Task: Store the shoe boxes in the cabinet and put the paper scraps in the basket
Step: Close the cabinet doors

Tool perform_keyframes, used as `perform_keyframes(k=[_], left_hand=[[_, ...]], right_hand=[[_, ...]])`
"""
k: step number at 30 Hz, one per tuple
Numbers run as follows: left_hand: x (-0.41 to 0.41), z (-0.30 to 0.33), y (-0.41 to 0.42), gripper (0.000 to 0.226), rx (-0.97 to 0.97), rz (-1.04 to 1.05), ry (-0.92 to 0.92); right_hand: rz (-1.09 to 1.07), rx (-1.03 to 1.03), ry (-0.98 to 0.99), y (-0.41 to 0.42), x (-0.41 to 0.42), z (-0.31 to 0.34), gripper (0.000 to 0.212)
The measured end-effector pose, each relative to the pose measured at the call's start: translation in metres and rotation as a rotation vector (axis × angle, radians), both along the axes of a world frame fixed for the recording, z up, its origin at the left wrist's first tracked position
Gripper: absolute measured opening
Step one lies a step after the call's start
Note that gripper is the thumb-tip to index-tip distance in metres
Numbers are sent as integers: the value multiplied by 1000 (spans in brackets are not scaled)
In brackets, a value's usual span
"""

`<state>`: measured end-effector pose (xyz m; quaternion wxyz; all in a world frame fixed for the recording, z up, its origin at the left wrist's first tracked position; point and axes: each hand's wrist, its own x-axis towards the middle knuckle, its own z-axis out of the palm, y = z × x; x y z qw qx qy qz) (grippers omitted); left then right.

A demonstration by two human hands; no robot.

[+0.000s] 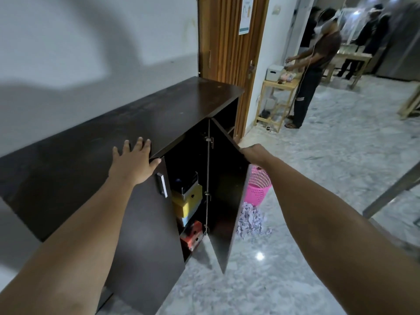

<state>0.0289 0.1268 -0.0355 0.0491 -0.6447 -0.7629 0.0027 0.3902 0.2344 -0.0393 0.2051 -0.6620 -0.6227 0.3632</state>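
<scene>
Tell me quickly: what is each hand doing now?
Left hand: open, flat on the cabinet top.
Right hand: gripping the open door at its top edge.

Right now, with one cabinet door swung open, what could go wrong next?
1. The left hand rests flat on the cabinet top edge; closing the open door, held by the right hand, might pinch the thumb.
2. The paper scraps lie outside the pink basket, easily forgotten.
</scene>
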Motion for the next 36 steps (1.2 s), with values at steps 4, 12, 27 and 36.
perform_keyframes(k=[4, 12, 27, 36], left_hand=[[-1, 2, 0, 78, -15, -1, 0], [4, -3, 4, 75, 11, 12, 13], [5, 0, 6, 76, 0, 13, -35], [7, 0, 8, 75, -7, 14, -57]], right_hand=[[23, -102, 314, -54, -45, -33, 36], [134, -52, 334, -66, -114, -49, 42], [221, -64, 266, -61, -184, -33, 53], [249, -15, 172, -48, -216, -43, 53]])
